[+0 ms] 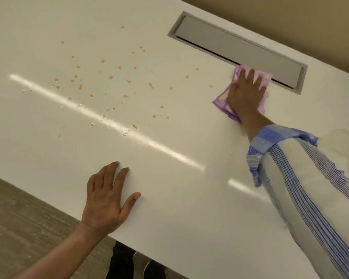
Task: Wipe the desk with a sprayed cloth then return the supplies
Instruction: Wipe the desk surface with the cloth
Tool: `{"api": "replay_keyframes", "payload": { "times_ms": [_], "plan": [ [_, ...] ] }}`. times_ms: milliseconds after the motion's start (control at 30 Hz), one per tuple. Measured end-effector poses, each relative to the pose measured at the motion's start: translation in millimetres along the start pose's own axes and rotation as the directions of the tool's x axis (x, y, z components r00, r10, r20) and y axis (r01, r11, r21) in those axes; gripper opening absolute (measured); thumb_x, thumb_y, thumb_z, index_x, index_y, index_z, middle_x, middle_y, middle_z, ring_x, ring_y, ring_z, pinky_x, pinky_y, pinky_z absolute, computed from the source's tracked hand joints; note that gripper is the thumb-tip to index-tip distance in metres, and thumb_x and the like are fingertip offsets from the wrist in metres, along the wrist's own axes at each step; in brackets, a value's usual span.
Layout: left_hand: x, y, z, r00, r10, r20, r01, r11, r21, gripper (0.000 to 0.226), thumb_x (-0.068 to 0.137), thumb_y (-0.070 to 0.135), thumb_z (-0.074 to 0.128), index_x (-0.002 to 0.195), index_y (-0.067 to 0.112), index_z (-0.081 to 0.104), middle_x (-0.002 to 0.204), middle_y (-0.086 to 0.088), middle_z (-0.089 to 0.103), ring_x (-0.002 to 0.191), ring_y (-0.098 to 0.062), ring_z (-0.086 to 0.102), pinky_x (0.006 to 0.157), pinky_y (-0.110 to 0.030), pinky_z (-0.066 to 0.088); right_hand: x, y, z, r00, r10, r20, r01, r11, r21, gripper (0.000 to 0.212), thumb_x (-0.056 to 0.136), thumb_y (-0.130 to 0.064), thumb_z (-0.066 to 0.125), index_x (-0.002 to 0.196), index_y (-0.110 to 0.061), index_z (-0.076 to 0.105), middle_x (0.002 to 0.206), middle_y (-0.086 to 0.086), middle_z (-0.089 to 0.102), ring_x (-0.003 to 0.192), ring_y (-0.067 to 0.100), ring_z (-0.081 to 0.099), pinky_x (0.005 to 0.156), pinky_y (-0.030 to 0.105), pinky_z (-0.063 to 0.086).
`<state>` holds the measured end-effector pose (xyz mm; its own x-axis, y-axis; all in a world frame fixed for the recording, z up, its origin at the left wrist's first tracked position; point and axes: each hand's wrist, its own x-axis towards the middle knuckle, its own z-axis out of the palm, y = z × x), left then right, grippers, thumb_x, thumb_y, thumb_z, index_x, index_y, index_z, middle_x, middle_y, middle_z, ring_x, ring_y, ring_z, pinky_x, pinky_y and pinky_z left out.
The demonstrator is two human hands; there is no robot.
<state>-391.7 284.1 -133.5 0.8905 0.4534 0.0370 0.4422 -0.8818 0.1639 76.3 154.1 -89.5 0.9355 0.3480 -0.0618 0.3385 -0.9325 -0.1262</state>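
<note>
A white desk point(169, 188) fills most of the view. Many small yellow-brown droplets point(109, 87) are scattered over its left and middle part. My right hand point(245, 95) lies flat on a purple cloth point(222, 100) at the far right of the desk, pressing it down against the front edge of a grey cable hatch. The cloth sticks out from under the palm and fingers. My left hand point(107, 200) rests flat on the desk near its front edge, fingers spread, holding nothing. No spray bottle is in view.
The grey metal cable hatch point(238, 51) is set into the desk near its back edge. A beige wall point(290, 21) rises behind the desk. Grey carpet point(28, 228) lies beyond the desk's front edge at lower left. A striped sleeve point(302, 188) covers my right forearm.
</note>
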Motion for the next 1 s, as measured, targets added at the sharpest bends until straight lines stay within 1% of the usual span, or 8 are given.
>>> {"api": "replay_keyframes", "payload": {
  "times_ms": [100, 233, 467, 567, 700, 800, 900, 1000],
  "plan": [
    [0.5, 0.4, -0.8, 1.0, -0.003, 0.005, 0.003, 1.0, 0.002, 0.073, 0.1, 0.067, 0.034, 0.141, 0.01, 0.054, 0.151, -0.017, 0.047, 0.135, -0.039, 0.048, 0.105, -0.05, 0.035, -26.7, -56.7, 5.4, 0.968, -0.251, -0.002, 0.251, 0.967, -0.045, 0.057, 0.107, -0.033, 0.033, 0.163, -0.023, 0.026, 0.171, 0.007, 0.024, 0.157, 0.035, 0.024, 0.123, 0.055, 0.024],
    [1.4, 3.8, -5.0, 1.0, -0.012, 0.008, 0.012, 1.0, 0.01, 0.074, 0.101, 0.066, 0.03, 0.139, 0.009, 0.055, 0.15, -0.018, 0.048, 0.133, -0.04, 0.048, 0.104, -0.052, 0.036, -126.6, -112.3, 26.9, 0.783, -0.613, 0.104, 0.62, 0.783, -0.056, 0.057, 0.109, -0.036, 0.024, 0.164, -0.019, 0.023, 0.172, 0.007, 0.024, 0.16, 0.03, 0.017, 0.128, 0.053, 0.011],
    [0.8, 3.3, -5.7, 1.0, -0.008, -0.008, 0.008, 1.0, 0.009, 0.074, 0.1, 0.067, 0.031, 0.14, 0.009, 0.054, 0.15, -0.018, 0.047, 0.133, -0.04, 0.048, 0.104, -0.052, 0.036, -252.3, -1.8, 35.5, 0.545, -0.811, 0.212, 0.81, 0.575, 0.118, 0.063, 0.103, -0.035, 0.044, 0.164, -0.03, 0.027, 0.173, -0.002, 0.019, 0.162, 0.027, 0.009, 0.13, 0.05, 0.011],
    [1.6, 3.4, -5.2, 1.0, -0.004, -0.01, 0.004, 1.0, 0.021, 0.074, 0.101, 0.067, 0.03, 0.14, 0.009, 0.054, 0.15, -0.018, 0.047, 0.134, -0.04, 0.048, 0.106, -0.051, 0.035, -179.3, 45.7, 19.2, 0.673, -0.721, 0.164, 0.73, 0.683, 0.009, 0.057, 0.105, -0.034, 0.034, 0.161, -0.025, 0.034, 0.169, 0.007, 0.032, 0.158, 0.033, 0.026, 0.125, 0.055, 0.024],
    [2.8, 3.7, -6.5, 1.0, -0.002, -0.008, 0.002, 1.0, 0.029, 0.074, 0.101, 0.067, 0.03, 0.141, 0.009, 0.054, 0.15, -0.018, 0.047, 0.135, -0.04, 0.048, 0.105, -0.052, 0.036, -83.1, 47.4, 9.8, 0.967, -0.253, -0.035, 0.253, 0.967, -0.017, 0.054, 0.108, -0.031, 0.033, 0.161, -0.02, 0.036, 0.168, 0.013, 0.033, 0.153, 0.039, 0.034, 0.12, 0.058, 0.03],
    [4.6, 3.7, -7.3, 1.0, 0.005, -0.015, -0.005, 1.0, 0.031, 0.072, 0.102, 0.066, 0.031, 0.14, 0.009, 0.054, 0.15, -0.018, 0.046, 0.134, -0.04, 0.048, 0.105, -0.051, 0.037, -73.7, -7.3, 13.8, 1.0, 0.009, -0.018, -0.008, 0.999, 0.043, 0.059, 0.106, -0.033, 0.033, 0.164, -0.023, 0.025, 0.173, 0.008, 0.018, 0.159, 0.039, 0.018, 0.124, 0.061, 0.02],
    [4.1, 2.7, -6.8, 1.0, 0.006, -0.015, -0.005, 1.0, 0.023, 0.072, 0.102, 0.065, 0.03, 0.141, 0.009, 0.052, 0.15, -0.018, 0.045, 0.134, -0.04, 0.046, 0.105, -0.052, 0.036, -138.7, -59.3, 26.6, 0.974, -0.225, -0.012, 0.225, 0.973, 0.039, 0.061, 0.106, -0.04, 0.032, 0.164, -0.025, 0.024, 0.174, 0.005, 0.02, 0.16, 0.034, 0.018, 0.126, 0.058, 0.018],
    [2.2, 2.4, -7.0, 1.0, 0.006, -0.027, -0.006, 1.0, 0.004, 0.07, 0.102, 0.064, 0.03, 0.141, 0.01, 0.051, 0.151, -0.018, 0.045, 0.135, -0.039, 0.046, 0.106, -0.053, 0.036, -260.5, -73.5, 46.7, 0.856, -0.516, 0.035, 0.514, 0.856, 0.058, 0.063, 0.105, -0.041, 0.038, 0.165, -0.026, 0.024, 0.174, 0.003, 0.02, 0.161, 0.031, 0.015, 0.128, 0.055, 0.014]
  ]
}}
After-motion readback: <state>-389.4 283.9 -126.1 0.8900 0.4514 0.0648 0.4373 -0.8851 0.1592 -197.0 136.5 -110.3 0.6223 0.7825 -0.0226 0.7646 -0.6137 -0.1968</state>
